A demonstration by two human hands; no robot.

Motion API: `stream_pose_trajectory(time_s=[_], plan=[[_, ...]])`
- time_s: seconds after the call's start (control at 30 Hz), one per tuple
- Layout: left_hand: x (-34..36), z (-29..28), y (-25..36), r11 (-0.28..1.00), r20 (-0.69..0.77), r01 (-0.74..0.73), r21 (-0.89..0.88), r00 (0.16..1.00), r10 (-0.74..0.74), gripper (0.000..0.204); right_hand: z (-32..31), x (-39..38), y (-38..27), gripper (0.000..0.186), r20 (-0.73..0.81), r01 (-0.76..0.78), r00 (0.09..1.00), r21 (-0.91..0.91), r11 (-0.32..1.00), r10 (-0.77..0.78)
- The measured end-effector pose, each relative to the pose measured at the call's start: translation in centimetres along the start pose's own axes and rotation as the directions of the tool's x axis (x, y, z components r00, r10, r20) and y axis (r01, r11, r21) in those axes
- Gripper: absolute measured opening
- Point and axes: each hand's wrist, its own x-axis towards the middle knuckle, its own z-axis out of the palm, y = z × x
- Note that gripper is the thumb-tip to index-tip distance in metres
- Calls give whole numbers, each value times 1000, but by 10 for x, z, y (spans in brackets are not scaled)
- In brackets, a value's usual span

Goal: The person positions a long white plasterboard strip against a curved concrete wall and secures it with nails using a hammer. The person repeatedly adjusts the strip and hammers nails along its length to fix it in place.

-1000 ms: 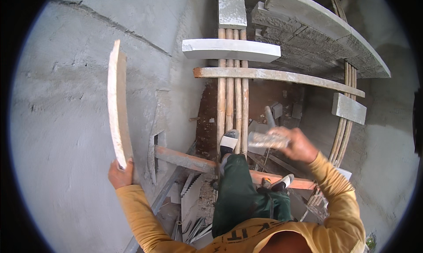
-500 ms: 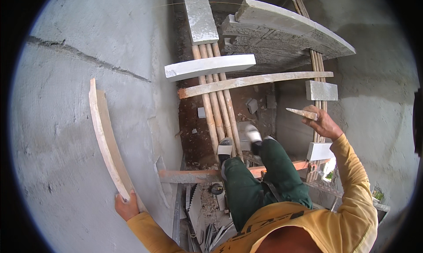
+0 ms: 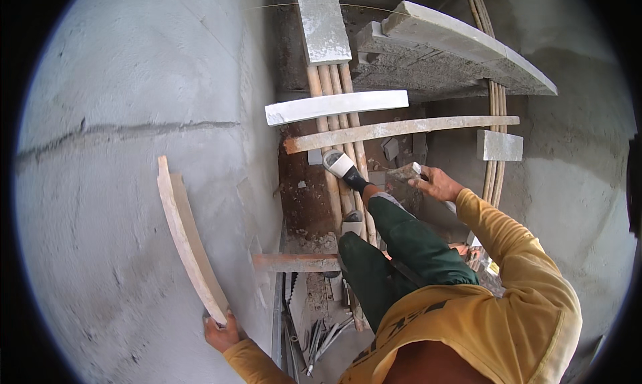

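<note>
My left hand (image 3: 221, 332) grips the lower end of a long curved pale stone strip (image 3: 186, 240). The strip stands on end and leans against the grey plastered wall (image 3: 120, 116) at my left. My right hand (image 3: 438, 182) is stretched forward and shut on a flat grey mortar-coated object (image 3: 403, 183), possibly a trowel; its exact kind is unclear. My legs in green trousers (image 3: 401, 250) stretch ahead, and one foot in a white shoe (image 3: 340, 163) rests on a bundle of tan pipes (image 3: 332, 83).
A white curved slab (image 3: 334, 106) and a thinner curved strip (image 3: 401, 126) span the gap ahead. Curved concrete steps (image 3: 468, 46) rise at upper right, with a grey block (image 3: 499, 145) below them. A wooden plank (image 3: 294, 262) and metal scraps (image 3: 321, 337) lie beneath me.
The curved strip has moved down and leftward along the wall with my left hand. My right hand has swung left, toward the raised knee. The foot has stepped further up the pipes.
</note>
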Motion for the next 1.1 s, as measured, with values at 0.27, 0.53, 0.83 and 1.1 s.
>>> stream_pose_trajectory(time_s=[0.27, 0.53, 0.83, 1.1], plan=[[15, 3, 14, 973, 18, 69, 220, 997, -75, 32, -60, 45, 2, 52, -44, -184, 983, -271, 945, 179], [12, 5, 8, 936, 85, 86, 341, 989, -121, 29, -89, 42, 36, 47, -75, -309, 951, -322, 895, 301], [15, 3, 12, 949, 51, 26, 313, 998, -44, 33, -61, 42, 24, 50, -42, -206, 978, -343, 917, 204], [14, 1, 14, 953, 59, 60, 296, 995, -81, 34, -13, 9, -13, 49, 28, -155, 986, -158, 975, 162]])
